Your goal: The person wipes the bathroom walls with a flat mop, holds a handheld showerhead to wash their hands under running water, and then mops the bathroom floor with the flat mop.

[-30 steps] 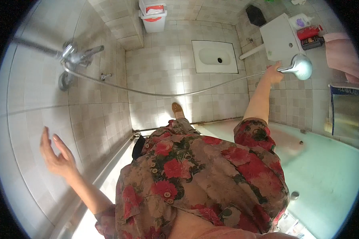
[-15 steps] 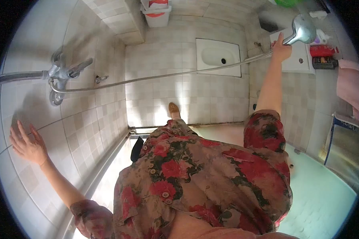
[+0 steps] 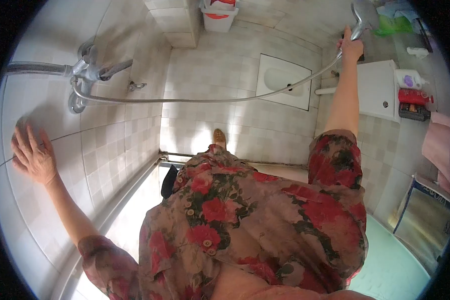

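Note:
My right hand (image 3: pixel 351 49) is closed around the handle of a chrome shower head (image 3: pixel 358 26), held out at the upper right. From its lower end a metal hose (image 3: pixel 210 100) sags across the room to a chrome wall mixer (image 3: pixel 85 75) on the left. My left hand (image 3: pixel 35 155) lies with spread fingers against the tiled wall (image 3: pixel 105 150), below the mixer. Nothing is in that hand.
A white squat toilet (image 3: pixel 285 82) is set in the tiled floor. On the right are a white cabinet (image 3: pixel 377 92), a white bottle (image 3: pixel 410 79), a red bottle (image 3: pixel 414 96) and a pink towel (image 3: pixel 437 142). A white bin (image 3: pixel 219 19) stands at the back.
My right hand has raised the shower head further up and slightly left, turning it. The hose now sags more. My left hand has moved slightly up against the wall, and the view has shifted.

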Demonstrator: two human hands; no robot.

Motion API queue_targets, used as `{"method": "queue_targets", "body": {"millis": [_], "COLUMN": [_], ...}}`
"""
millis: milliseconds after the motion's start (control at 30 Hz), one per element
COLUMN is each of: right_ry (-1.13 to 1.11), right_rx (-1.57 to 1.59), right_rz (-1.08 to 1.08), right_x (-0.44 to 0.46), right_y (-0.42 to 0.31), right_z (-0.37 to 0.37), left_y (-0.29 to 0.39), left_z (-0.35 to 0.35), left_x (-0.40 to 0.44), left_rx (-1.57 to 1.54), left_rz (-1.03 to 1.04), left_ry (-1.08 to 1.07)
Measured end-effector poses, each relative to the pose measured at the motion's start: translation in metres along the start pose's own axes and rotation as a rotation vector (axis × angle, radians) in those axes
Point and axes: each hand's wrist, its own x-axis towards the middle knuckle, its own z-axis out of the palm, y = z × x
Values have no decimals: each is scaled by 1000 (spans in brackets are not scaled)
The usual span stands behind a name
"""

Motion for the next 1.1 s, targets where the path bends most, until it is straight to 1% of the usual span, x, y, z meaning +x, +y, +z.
{"method": "queue_targets", "body": {"millis": [33,100,167,333,433,500,600,633,700,733,800,900,933,967,1000,1033,1100], "right_ry": [-36,-75,-171,-225,-228,-234,-270,-270,-270,-262,-255,-231,-176,-122,-118,-106,-90], "right_rx": [-8,-4,27,-25,-88,-139,-122,-147,-168,-172,-178,-241,-330,-420,-431,-441,-454], "right_rz": [-57,-64,-78,-107,-135,-162,-141,-155,-167,-147,-125,-152,-206,-258,-254,-261,-263], "right_x": [0,4,6,-3,3,5,-9,-13,-18,-21,-18,-5,-2,1,5,11,27], "right_y": [-8,-14,-24,-65,-59,-59,-68,-71,-71,-70,-62,-45,-45,-45,-44,-44,-43], "right_z": [6,18,30,63,90,104,106,112,111,110,109,106,94,81,72,62,46], "left_y": [1,1,3,6,10,18,23,19,6,6,5,4,4,2,1,1,1], "left_z": [1,-6,-10,-15,-22,-39,-53,-35,-4,-6,-8,-1,-1,-2,0,-1,-1], "left_x": [1,4,5,6,8,14,22,15,0,0,4,2,1,1,1,4,6], "left_rx": [5,-96,-45,39,57,243,310,310,17,18,-70,-98,-110,-15,80,2,-14], "left_rz": [-2,-19,-36,-38,-17,-49,-44,-40,-34,-33,-24,-20,-21,-10,4,7,13], "left_ry": [-4,47,27,21,-34,-266,-339,-345,-74,-75,24,74,74,9,-56,40,63]}}
